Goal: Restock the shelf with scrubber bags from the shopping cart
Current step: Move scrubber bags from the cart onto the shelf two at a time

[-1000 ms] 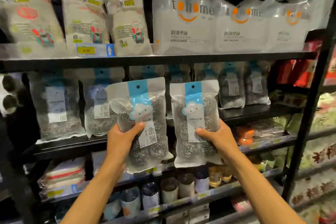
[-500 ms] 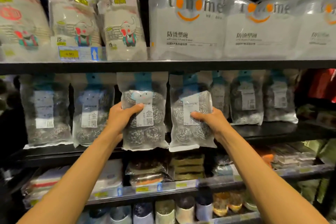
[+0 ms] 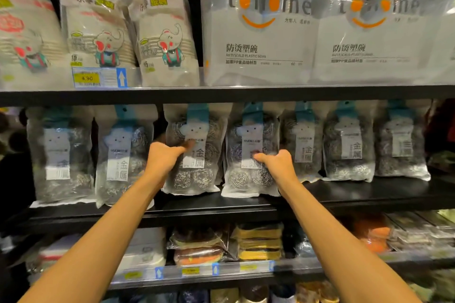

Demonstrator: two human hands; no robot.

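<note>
Two clear scrubber bags with blue headers and steel-wool balls stand upright on the black middle shelf [image 3: 369, 194]. My left hand [image 3: 163, 158] grips the left bag [image 3: 197, 152] at its left side, thumb across the white label. My right hand [image 3: 277, 163] grips the right bag [image 3: 248, 152] at its right side, thumb on its label. Both bags rest with their bottoms on the shelf, side by side. Several more scrubber bags [image 3: 348, 142] line the same shelf to both sides.
The shelf above carries paper-cup packs [image 3: 98, 29] and white plastic-bowl bags [image 3: 258, 27], with a 4.90 price tag [image 3: 98, 77]. Below lie sponge packs [image 3: 197, 246] and cloths. The shopping cart is out of view.
Both hands have pushed the two bags up and back from in front of the shelf into the row; the bags now stand on the middle shelf. The camera has moved closer.
</note>
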